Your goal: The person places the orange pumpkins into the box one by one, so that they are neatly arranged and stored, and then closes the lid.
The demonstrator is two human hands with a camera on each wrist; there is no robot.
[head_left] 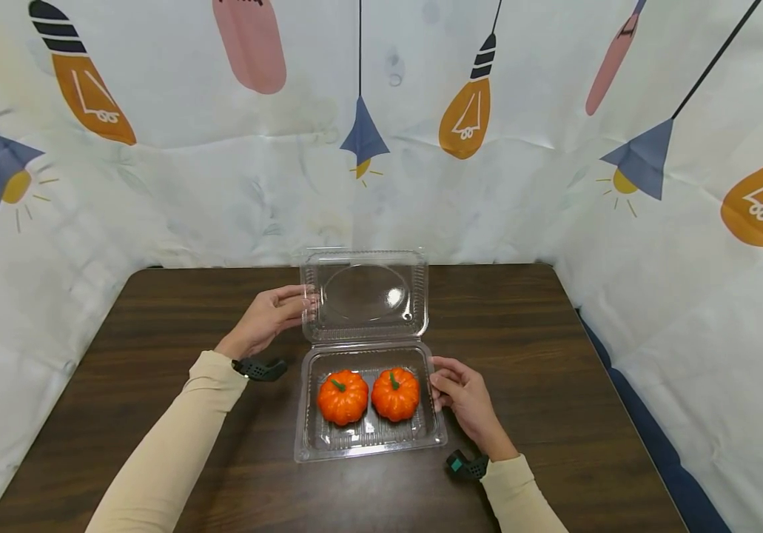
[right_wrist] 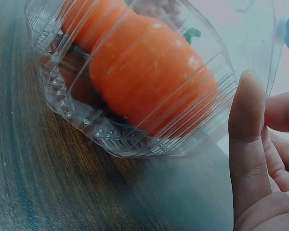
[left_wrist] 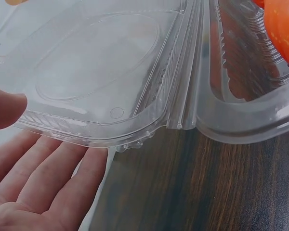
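Note:
A clear plastic clamshell container (head_left: 371, 450) sits on the table with its lid (head_left: 364, 292) raised at the back hinge. Inside the base, side by side, are two small orange pumpkins (head_left: 343, 400) with green stems, the other pumpkin (head_left: 396, 394) being on the right. My left hand (head_left: 271, 314) holds the lid at its left edge; the left wrist view has the thumb (left_wrist: 8, 108) over the rim and the fingers (left_wrist: 62, 178) beneath. On the right side of the base, my right hand (head_left: 464, 396) pinches the rim between thumb (right_wrist: 249, 110) and forefinger.
Dark wood-grain table (head_left: 548, 370) lies under the container. White cloth (head_left: 234, 185) printed with lamps and bulbs hangs behind it and along both sides. Each wrist wears a dark band, the left band (head_left: 260, 369) and the right band (head_left: 468, 466).

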